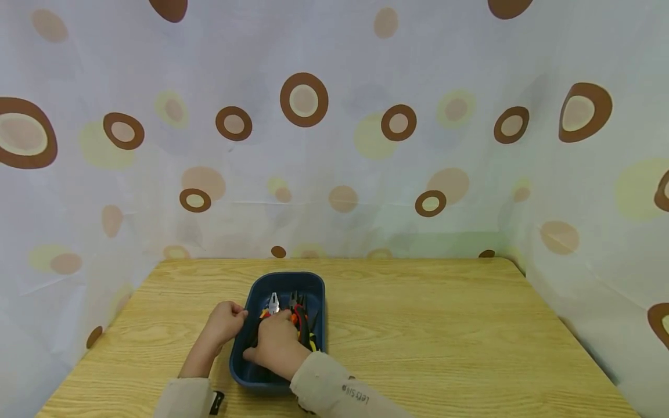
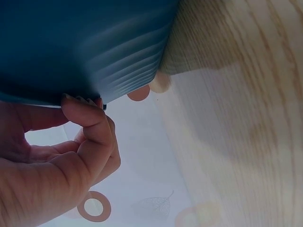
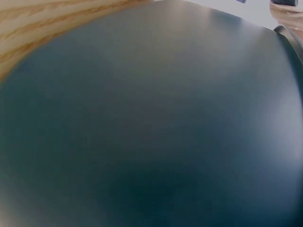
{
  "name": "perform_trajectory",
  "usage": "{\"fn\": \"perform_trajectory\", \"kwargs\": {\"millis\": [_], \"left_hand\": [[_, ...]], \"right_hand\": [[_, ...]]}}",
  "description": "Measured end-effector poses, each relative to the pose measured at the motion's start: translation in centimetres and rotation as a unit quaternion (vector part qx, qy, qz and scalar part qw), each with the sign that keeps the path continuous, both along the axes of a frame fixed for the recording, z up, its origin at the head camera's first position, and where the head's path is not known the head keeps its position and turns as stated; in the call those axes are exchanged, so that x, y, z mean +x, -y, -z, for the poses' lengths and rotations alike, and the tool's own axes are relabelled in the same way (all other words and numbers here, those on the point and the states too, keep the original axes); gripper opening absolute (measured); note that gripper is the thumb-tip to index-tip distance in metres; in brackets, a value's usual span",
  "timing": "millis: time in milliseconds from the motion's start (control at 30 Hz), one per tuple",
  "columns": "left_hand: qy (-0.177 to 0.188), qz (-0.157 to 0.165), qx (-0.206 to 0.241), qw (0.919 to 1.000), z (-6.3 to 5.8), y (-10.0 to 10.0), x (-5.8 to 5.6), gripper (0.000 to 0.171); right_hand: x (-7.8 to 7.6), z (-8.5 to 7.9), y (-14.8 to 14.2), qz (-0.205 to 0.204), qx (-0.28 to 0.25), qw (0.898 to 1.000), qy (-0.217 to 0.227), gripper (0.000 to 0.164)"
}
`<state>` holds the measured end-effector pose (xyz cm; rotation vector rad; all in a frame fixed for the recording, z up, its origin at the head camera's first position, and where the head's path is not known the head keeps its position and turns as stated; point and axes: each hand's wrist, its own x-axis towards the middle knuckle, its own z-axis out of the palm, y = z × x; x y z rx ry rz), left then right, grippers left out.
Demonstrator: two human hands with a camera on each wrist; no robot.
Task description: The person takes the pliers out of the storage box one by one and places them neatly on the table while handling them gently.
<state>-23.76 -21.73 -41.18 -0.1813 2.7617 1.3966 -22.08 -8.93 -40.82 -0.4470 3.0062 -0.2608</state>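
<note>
A dark blue tray (image 1: pixel 315 302) sits on the wooden table near its front edge. It holds several pliers: one with silver jaws (image 1: pixel 274 303), others with black and red handles (image 1: pixel 301 316). My left hand (image 1: pixel 227 321) grips the tray's left rim; in the left wrist view its curled fingers (image 2: pixel 90 123) pinch the edge of the blue wall (image 2: pixel 85 47). My right hand (image 1: pixel 276 343) reaches into the tray, its fingers curled down over the handles of the silver-jawed pliers. The right wrist view shows only the tray's dark inside (image 3: pixel 151 123).
The wooden table (image 1: pixel 444 325) stretches bare to the right and behind the tray. A curtain with brown and yellow dots (image 1: pixel 334 145) closes off the back and both sides. Beige sleeves (image 1: pixel 334 389) cover both forearms.
</note>
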Motion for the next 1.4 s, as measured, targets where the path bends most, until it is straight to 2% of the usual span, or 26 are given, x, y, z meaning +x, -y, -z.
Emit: {"fn": "perform_trajectory", "kwargs": {"millis": [167,367,700,1000,1233,1400], "left_hand": [[0.002,-0.001,-0.002,1.0000,0.05,-0.01,-0.09,0.017],[0.001,0.002,-0.003,1.0000,0.02,0.03,-0.02,0.017],[0.001,-0.001,0.001,1.0000,0.02,0.02,-0.02,0.016],[0.002,0.000,-0.002,1.0000,-0.11,-0.02,-0.07,0.017],[-0.002,0.000,-0.009,1.0000,-0.25,-0.06,-0.06,0.018],[-0.002,0.002,-0.013,0.9999,-0.16,-0.02,-0.04,0.019]], "right_hand": [[-0.01,-0.37,-0.30,0.020,-0.048,0.998,0.023,0.074],[0.01,-0.73,-0.47,0.015,-0.060,0.998,0.031,0.090],[0.03,-0.70,-0.55,0.015,-0.062,0.998,0.026,0.085],[0.07,-0.64,-0.81,-0.003,-0.079,0.997,0.021,0.077],[0.13,-0.71,-0.88,0.007,-0.111,0.994,0.020,0.088],[0.28,-1.02,-1.03,0.009,-0.118,0.993,0.013,0.088]]}}
